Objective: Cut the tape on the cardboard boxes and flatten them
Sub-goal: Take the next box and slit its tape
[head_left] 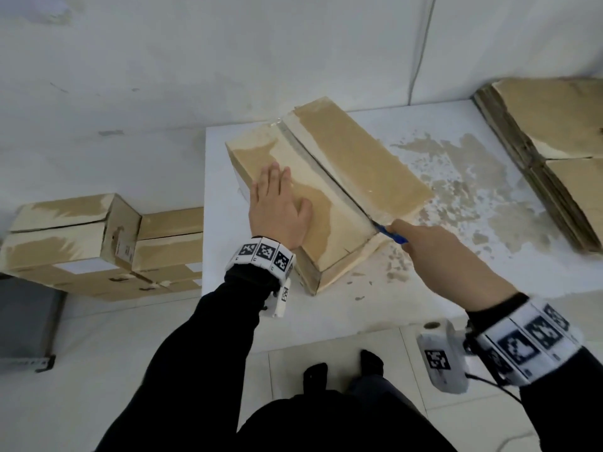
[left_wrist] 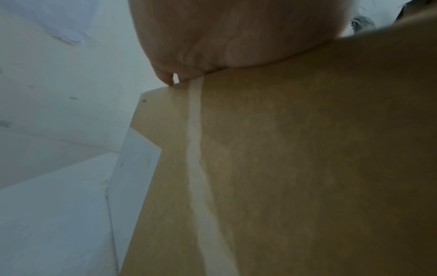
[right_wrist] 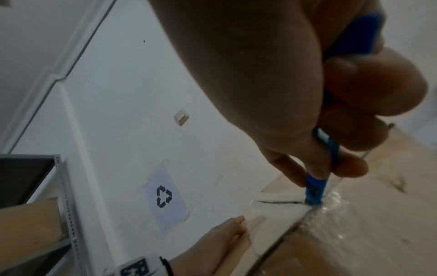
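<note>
A closed cardboard box lies askew on the white table, clear tape running along its centre seam. My left hand lies flat on the left flap with straight fingers, pressing it down; the left wrist view shows the palm on the cardboard. My right hand grips a blue box cutter whose tip sits at the seam's near end. In the right wrist view the cutter meets the tape at the box's edge.
A stack of flattened cardboard lies at the table's right end. Several taped boxes stand on a lower surface to the left, beside a grey shelf. A white wall is behind. My feet stand on tiled floor.
</note>
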